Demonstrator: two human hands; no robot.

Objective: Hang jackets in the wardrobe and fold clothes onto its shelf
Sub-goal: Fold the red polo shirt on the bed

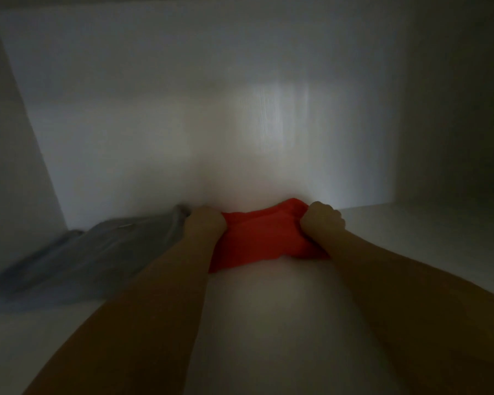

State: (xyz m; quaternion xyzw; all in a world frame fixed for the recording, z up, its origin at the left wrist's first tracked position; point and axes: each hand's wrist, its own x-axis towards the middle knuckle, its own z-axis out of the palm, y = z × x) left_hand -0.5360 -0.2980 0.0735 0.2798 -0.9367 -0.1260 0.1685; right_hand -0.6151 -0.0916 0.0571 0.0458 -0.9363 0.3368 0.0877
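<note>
Here, no writing or label can be read; the picture is dim and blurred. The left hand (204,223) and the right hand (322,220) both grip a red garment (257,238) with curled fingers, on the white shelf (268,323) near the wardrobe's back wall (211,109). A grey garment (92,258) lies just beside it, to the left.

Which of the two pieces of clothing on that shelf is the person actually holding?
The red garment: the left hand and the right hand grip its two ends. The grey garment lies untouched on the shelf, left of it.
</note>
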